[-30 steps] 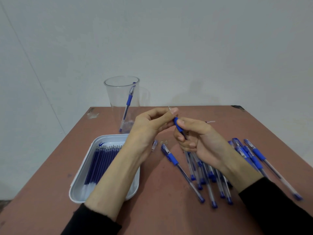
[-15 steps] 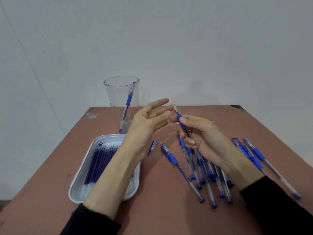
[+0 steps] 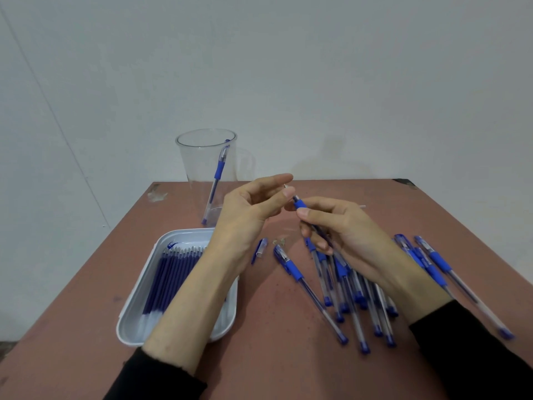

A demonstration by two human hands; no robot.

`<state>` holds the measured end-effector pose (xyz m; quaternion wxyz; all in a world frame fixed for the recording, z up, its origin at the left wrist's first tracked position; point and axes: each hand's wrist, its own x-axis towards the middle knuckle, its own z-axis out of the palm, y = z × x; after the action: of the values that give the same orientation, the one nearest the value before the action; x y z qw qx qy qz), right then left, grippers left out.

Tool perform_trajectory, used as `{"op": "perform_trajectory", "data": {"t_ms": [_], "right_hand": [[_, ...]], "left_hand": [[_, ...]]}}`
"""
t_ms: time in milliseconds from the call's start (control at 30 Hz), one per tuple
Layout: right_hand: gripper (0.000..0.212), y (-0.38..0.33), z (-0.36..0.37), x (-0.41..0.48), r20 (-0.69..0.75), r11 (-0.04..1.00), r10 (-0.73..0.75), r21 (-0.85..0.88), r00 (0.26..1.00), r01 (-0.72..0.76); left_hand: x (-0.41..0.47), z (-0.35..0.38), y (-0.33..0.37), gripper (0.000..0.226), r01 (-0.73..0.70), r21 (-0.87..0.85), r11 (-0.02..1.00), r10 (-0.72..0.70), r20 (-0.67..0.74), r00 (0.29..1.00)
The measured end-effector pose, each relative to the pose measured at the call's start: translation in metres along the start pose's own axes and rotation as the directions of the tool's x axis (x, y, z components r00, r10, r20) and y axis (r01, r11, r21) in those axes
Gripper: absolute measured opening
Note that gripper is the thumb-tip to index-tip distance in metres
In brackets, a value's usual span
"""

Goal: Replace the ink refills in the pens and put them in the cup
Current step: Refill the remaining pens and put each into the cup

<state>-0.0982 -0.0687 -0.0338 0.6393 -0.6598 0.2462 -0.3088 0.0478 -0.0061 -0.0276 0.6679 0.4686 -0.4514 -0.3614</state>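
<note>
My right hand (image 3: 352, 235) grips a blue-grip pen (image 3: 300, 204) above the table, its tip pointing up and left. My left hand (image 3: 245, 217) meets it there, thumb and fingertips pinching the pen's metal tip. A clear plastic cup (image 3: 196, 168) stands at the table's far left with one pen (image 3: 218, 171) leaning inside. A white tray (image 3: 135, 321) under my left forearm holds several blue refills (image 3: 170, 272). Several pens (image 3: 346, 278) lie in a pile below my right hand.
A loose pen cap (image 3: 261, 248) lies between the tray and the pile. More pens (image 3: 438, 261) lie at the right, near the edge of the brown table (image 3: 274, 356). A white wall stands close behind the table.
My left hand let go of the pen tip and spread open half a second ago; now its thumb and fingers are back on the tip. The right hand kept its hold on the pen.
</note>
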Motion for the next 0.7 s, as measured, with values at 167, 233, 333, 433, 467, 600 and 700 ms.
{"op": "perform_trajectory", "data": {"t_ms": [167,233,333,433,467,600,700], "right_hand": [[0.02,0.0003,-0.0006,-0.0001,-0.053,0.992,-0.027,-0.121,0.998,0.021],[0.019,0.0007,-0.0004,0.0009,-0.078,0.989,-0.04,-0.144,0.996,0.029],[0.018,0.0006,0.0017,0.0015,-0.109,0.988,-0.062,-0.148,0.992,0.046],[0.017,0.0001,0.0021,0.0011,-0.127,0.98,-0.085,-0.191,0.988,0.06],[0.017,-0.0001,0.0021,0.0006,-0.136,0.977,-0.093,-0.204,0.986,0.064],[0.014,-0.0011,0.0035,-0.0021,-0.171,0.956,-0.172,-0.268,0.97,0.122],[0.014,-0.0017,0.003,-0.0017,-0.202,0.946,-0.197,-0.297,0.959,0.131]], "left_hand": [[-0.0001,0.0006,-0.0014,0.01,0.018,0.041,0.999,-0.017,-0.037,0.999],[0.0001,0.0008,-0.0017,0.006,0.022,0.036,0.999,-0.02,-0.045,0.999],[0.0008,0.0008,-0.002,0.006,0.022,0.034,0.999,-0.02,-0.06,0.998],[0.0004,0.0014,-0.0017,0.015,0.03,0.048,0.998,-0.027,-0.072,0.997],[0.0003,0.0017,-0.0016,0.016,0.034,0.053,0.998,-0.03,-0.083,0.996],[0.0022,0.0008,-0.0001,0.016,0.052,0.026,0.998,-0.046,-0.183,0.982],[0.0018,-0.0003,0.0018,0.015,0.05,-0.004,0.999,-0.049,-0.206,0.977]]}}
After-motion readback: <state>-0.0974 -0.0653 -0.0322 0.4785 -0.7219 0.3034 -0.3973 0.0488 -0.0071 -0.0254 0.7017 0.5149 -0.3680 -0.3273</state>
